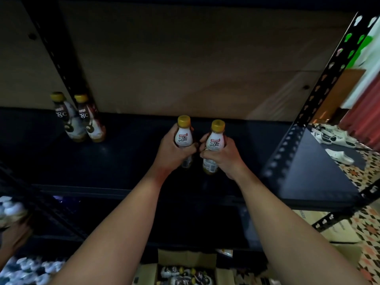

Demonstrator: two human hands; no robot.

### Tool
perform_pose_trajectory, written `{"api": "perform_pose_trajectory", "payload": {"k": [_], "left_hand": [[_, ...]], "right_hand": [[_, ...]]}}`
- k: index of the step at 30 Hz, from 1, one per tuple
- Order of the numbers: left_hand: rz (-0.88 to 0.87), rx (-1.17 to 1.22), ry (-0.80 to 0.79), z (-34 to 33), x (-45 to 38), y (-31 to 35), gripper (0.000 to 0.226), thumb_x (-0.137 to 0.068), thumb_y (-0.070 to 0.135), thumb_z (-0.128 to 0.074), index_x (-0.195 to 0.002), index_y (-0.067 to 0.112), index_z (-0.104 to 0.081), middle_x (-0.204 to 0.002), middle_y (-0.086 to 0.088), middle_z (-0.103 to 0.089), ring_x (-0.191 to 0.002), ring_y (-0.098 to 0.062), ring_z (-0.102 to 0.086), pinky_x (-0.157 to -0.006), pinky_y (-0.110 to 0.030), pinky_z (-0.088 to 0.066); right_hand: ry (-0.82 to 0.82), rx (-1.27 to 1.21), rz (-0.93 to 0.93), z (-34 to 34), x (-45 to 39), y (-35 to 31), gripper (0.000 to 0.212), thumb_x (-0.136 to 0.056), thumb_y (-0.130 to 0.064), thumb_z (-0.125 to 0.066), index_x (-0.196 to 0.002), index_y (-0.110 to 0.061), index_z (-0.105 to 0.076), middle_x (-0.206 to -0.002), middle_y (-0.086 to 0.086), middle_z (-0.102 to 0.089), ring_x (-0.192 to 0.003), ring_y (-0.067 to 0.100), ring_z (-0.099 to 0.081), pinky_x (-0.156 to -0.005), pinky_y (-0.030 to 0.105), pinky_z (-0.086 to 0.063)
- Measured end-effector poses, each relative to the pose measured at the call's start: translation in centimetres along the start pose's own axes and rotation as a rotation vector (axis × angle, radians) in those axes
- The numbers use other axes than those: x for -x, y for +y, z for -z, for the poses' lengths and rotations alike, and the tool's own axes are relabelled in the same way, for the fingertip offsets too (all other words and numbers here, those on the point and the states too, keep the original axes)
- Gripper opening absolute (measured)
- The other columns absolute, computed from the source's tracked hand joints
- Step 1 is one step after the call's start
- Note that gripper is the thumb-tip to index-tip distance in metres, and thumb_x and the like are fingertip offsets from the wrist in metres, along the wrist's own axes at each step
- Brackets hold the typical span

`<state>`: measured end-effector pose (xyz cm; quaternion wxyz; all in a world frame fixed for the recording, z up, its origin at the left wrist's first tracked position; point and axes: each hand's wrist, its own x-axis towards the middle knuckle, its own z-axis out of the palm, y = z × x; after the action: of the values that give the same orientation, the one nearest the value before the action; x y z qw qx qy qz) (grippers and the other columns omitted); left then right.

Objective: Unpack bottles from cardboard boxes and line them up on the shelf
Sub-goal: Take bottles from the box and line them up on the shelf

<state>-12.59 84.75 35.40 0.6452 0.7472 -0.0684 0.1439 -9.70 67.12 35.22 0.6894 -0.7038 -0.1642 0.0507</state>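
The cardboard box (186,270) near the bottom is cut by the edge. Fingers hide each held bottle's middle. Far left, blurred small bottles (12,210) are not readable.

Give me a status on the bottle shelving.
Done: two dark-labelled yellow-capped bottles stand on the black shelf. In hand: left hand and right hand each hold a white-labelled bottle over it. Left: the open cardboard box below holds more bottles.
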Motion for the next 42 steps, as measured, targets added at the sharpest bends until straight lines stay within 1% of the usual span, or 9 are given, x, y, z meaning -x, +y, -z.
{"api": "perform_pose_trajectory", "payload": {"k": [5, 10, 13, 21, 26, 29, 34, 38, 42], "left_hand": [[0.006, 0.050, 0.013, -0.3, 0.7, 0.0, 0.044, -0.083, 0.003, -0.083, -0.117, -0.001, -0.054, -0.091, -0.009, -0.070, -0.083, -0.015, -0.069, -0.074, -0.030, -0.058], [-0.020, 0.013, -0.006, 0.6, 2.5, -1.1, 0.082, -0.080, 0.015, -0.086, -0.147, 0.015, -0.039, -0.129, 0.003, -0.061, -0.116, -0.006, -0.064, -0.091, -0.022, -0.053], [-0.020, -0.089, 0.069, 1.0, 3.3, -2.5, 0.090, -0.072, 0.023, -0.094, -0.146, 0.023, -0.043, -0.139, 0.005, -0.057, -0.128, -0.006, -0.056, -0.103, -0.024, -0.049], [-0.022, -0.135, 0.107, 1.1, 3.9, -2.4, 0.071, -0.079, 0.016, -0.088, -0.138, 0.027, -0.050, -0.126, 0.018, -0.065, -0.119, 0.000, -0.061, -0.098, -0.017, -0.049], [-0.038, -0.173, 0.111, 1.0, 4.0, -2.5, 0.079, -0.074, 0.023, -0.092, -0.139, 0.030, -0.048, -0.131, 0.015, -0.061, -0.122, -0.005, -0.060, -0.101, -0.028, -0.050], [-0.049, -0.248, 0.175, 1.0, 3.8, -2.7, 0.077, -0.069, 0.029, -0.095, -0.134, 0.029, -0.053, -0.127, 0.011, -0.061, -0.117, -0.003, -0.059, -0.098, -0.024, -0.049], [-0.045, -0.192, 0.120, 1.3, 4.1, -2.5, 0.072, -0.077, 0.011, -0.088, -0.137, 0.024, -0.052, -0.127, 0.015, -0.064, -0.118, -0.002, -0.062, -0.098, -0.021, -0.051], [-0.065, -0.222, 0.155, 0.9, 4.2, -2.0, 0.080, -0.072, 0.023, -0.093, -0.138, 0.030, -0.048, -0.129, 0.015, -0.059, -0.120, 0.002, -0.057, -0.097, -0.013, -0.047], [-0.072, -0.268, 0.207, 1.1, 4.1, -2.4, 0.068, -0.071, 0.024, -0.093, -0.129, 0.025, -0.057, -0.118, 0.011, -0.066, -0.109, -0.003, -0.063, -0.094, -0.027, -0.054]], "right_hand": [[0.021, 0.001, -0.041, 0.2, -0.3, -0.3, 0.043, -0.072, 0.015, -0.077, -0.104, -0.013, -0.067, -0.085, 0.004, -0.073, -0.084, 0.019, -0.072, -0.081, 0.038, -0.057], [0.022, -0.012, -0.033, 1.2, 1.0, 0.7, 0.084, -0.058, -0.016, -0.095, -0.131, -0.026, -0.055, -0.118, 0.006, -0.070, -0.113, 0.025, -0.068, -0.094, 0.044, -0.057], [0.062, 0.023, -0.042, 1.1, 2.2, 2.0, 0.086, -0.059, -0.011, -0.096, -0.132, -0.025, -0.054, -0.121, -0.001, -0.070, -0.115, 0.017, -0.067, -0.097, 0.043, -0.057], [0.110, 0.219, -0.003, 0.6, 2.8, 2.5, 0.074, -0.068, -0.006, -0.092, -0.130, -0.027, -0.056, -0.117, -0.013, -0.070, -0.108, -0.004, -0.066, -0.088, 0.013, -0.052], [0.117, 0.243, 0.012, 0.7, 2.8, 2.7, 0.073, -0.068, -0.010, -0.093, -0.131, -0.023, -0.058, -0.118, -0.010, -0.070, -0.108, -0.002, -0.066, -0.091, 0.016, -0.053], [0.117, 0.253, 0.016, 0.7, 2.8, 2.8, 0.073, -0.068, -0.010, -0.093, -0.130, -0.023, -0.058, -0.119, -0.010, -0.070, -0.109, -0.002, -0.065, -0.090, 0.014, -0.052], [0.120, 0.256, 0.005, 0.7, 2.7, 3.0, 0.072, -0.068, -0.010, -0.093, -0.129, -0.024, -0.058, -0.118, -0.012, -0.070, -0.107, -0.004, -0.065, -0.088, 0.012, -0.051], [0.116, 0.266, 0.006, 0.8, 2.7, 3.0, 0.071, -0.069, -0.012, -0.093, -0.129, -0.026, -0.058, -0.119, -0.012, -0.069, -0.110, -0.003, -0.064, -0.092, 0.016, -0.051], [0.116, 0.273, 0.019, 0.8, 2.7, 3.0, 0.070, -0.069, -0.012, -0.093, -0.124, -0.033, -0.056, -0.120, -0.012, -0.069, -0.111, -0.003, -0.064, -0.092, 0.016, -0.050]]}}
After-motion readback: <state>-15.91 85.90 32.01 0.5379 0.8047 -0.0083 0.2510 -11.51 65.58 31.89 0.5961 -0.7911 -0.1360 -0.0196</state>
